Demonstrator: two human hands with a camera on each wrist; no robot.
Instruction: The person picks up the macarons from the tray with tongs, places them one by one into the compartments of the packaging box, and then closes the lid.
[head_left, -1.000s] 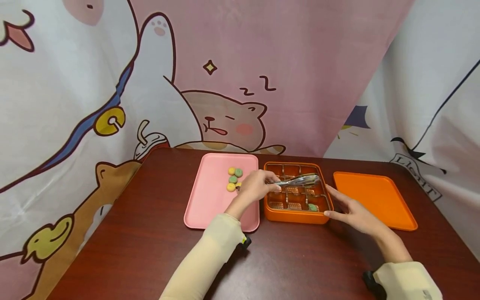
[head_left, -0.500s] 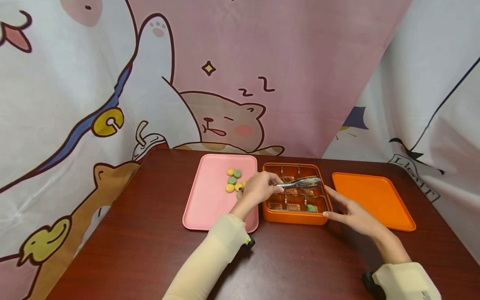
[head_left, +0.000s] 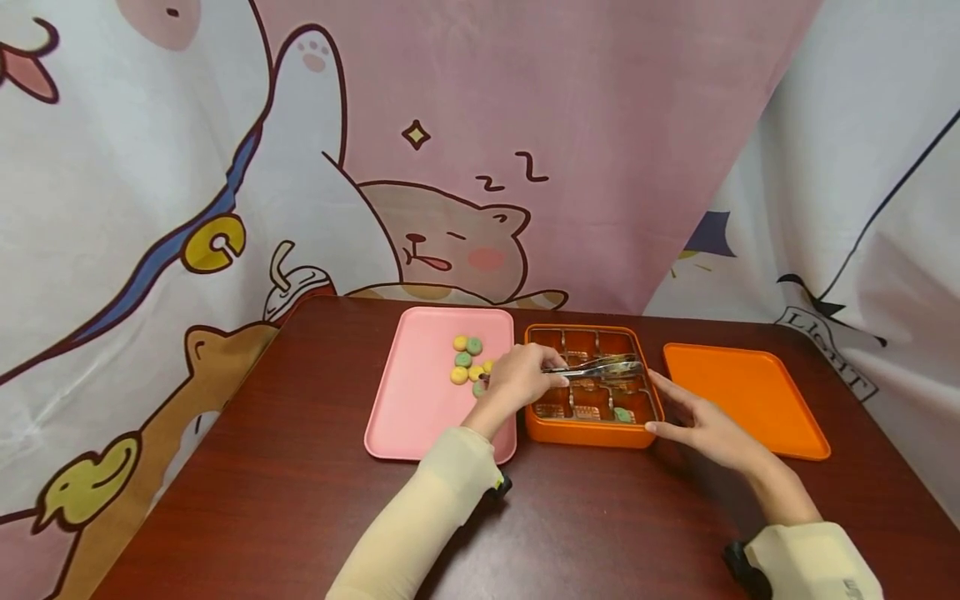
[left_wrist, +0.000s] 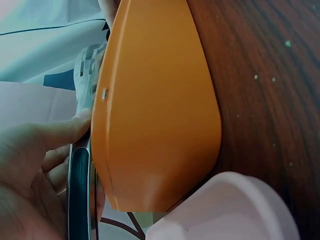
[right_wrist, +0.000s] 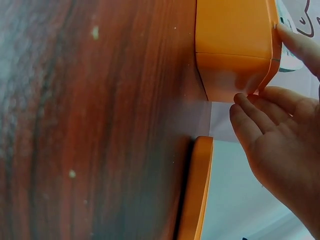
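Note:
My left hand point(head_left: 521, 372) grips silver metal tongs point(head_left: 596, 367), which reach to the right over an orange box point(head_left: 588, 435) with a clear divided insert. The tongs' two tips look spread apart above the middle right compartments; I cannot tell whether anything is between them. A small green round piece point(head_left: 622, 414) lies in the front right compartment. In the left wrist view, the thumb and fingers close around the tongs point(left_wrist: 79, 185) beside the box's wall. My right hand point(head_left: 708, 422) touches the box's right side with extended fingers, its thumb at the front right corner.
Left of the box lies a pink tray point(head_left: 405, 417), bearing several small yellow and green round pieces point(head_left: 462, 360), partly hidden by the left hand. An orange lid-like tray point(head_left: 750, 400) lies to the right. A patterned curtain point(head_left: 600, 167) hangs behind the brown table point(head_left: 585, 517).
The tongs' tips have come apart and sit slightly lower over the box. The left hand has shifted slightly, showing more of the pieces on the pink tray. The right hand stays at the box.

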